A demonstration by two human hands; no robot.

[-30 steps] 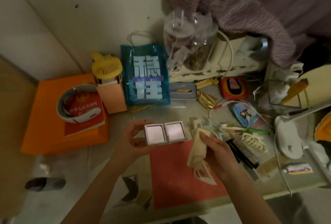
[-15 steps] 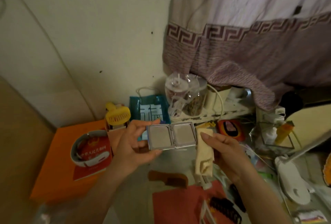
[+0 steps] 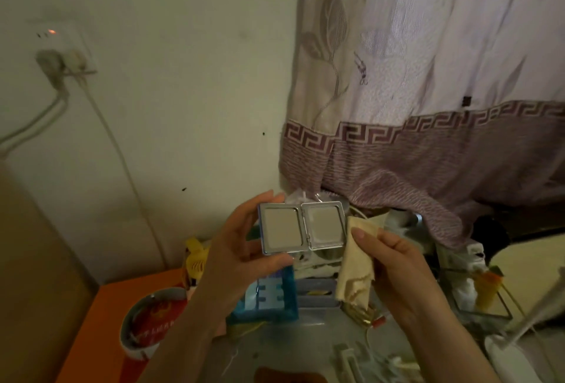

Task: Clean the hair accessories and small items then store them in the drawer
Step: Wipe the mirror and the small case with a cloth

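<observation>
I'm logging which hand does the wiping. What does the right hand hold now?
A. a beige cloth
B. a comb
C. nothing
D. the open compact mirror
A: the right hand grips the beige cloth, while the left hand holds the open compact mirror.

Both forearms and hands [image 3: 241, 248] are bare, without sleeves.

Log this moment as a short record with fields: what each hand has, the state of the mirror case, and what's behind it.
left hand: grips the open silver hinged compact mirror by its left half
right hand: pinches a folded beige cloth beside the mirror's right edge
mirror state: open flat, both panels facing the camera
backdrop: cream wall, purple-banded patterned curtain
</observation>
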